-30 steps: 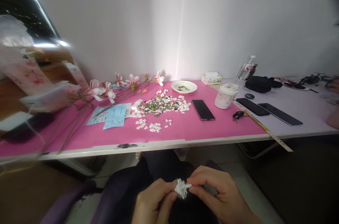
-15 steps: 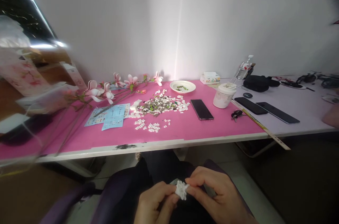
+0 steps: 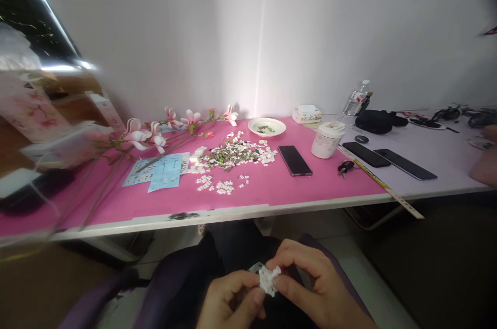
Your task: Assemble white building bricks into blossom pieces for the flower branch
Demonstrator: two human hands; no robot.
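Above my lap, in front of the table edge, a small white cluster of building-block pieces (image 3: 267, 281) is pinched between both hands. My left hand (image 3: 233, 298) grips its left side with thumb and forefinger. On the other side, thumb and forefinger of my right hand (image 3: 306, 280) close on its right edge. The fingers cover parts of the cluster. On the pink table lies a pile of loose white, grey and green pieces (image 3: 236, 154), with smaller groups of white pieces (image 3: 224, 187) nearer the edge. Blue instruction sheets (image 3: 165, 173) lie left of the pile.
Pink magnolia flowers on stems (image 3: 137, 134) stretch across the table's left. Behind the pile stands a plate (image 3: 274, 133) with green bits. To the right are a phone (image 3: 295, 160), a white cup (image 3: 327, 142), keys (image 3: 345, 167), a ruler (image 3: 382, 182) and another person's hand (image 3: 483, 169).
The white cluster has turned slightly between my fingers, and my right thumb and forefinger have shifted on it. My left hand keeps its hold. The table things stay put.
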